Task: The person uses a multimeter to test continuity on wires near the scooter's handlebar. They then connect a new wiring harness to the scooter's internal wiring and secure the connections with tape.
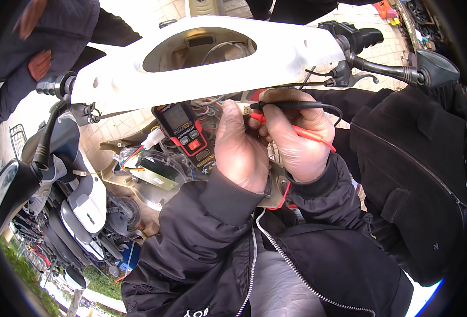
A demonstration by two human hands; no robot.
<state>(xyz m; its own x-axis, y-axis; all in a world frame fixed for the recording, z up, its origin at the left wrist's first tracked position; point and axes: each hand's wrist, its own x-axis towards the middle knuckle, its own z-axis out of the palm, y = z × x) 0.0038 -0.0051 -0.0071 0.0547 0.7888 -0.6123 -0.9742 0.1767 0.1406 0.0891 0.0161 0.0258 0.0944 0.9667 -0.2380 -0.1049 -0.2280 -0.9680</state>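
Observation:
Below the white handlebar cover (201,79) of an opened scooter, my left hand (238,148) grips a small white connector (247,110), thumb raised along it. My right hand (297,132) is closed around a black test probe (307,104) and a red test probe (310,134), their tips at the connector; whether they touch its pins is too small to tell. A red-and-black multimeter (186,132) lies among the wiring, left of my hands, its screen facing up. A second white plug (151,138) with colored wires sits left of the meter, over a clear plastic part (138,164).
People in dark clothing stand at the upper left (59,31) and close on the right (408,174). Mirrors (6,185) and grips jut from both handlebar ends. Another white-and-black scooter (85,206) is at the left, among parked vehicles, on light paving (117,121).

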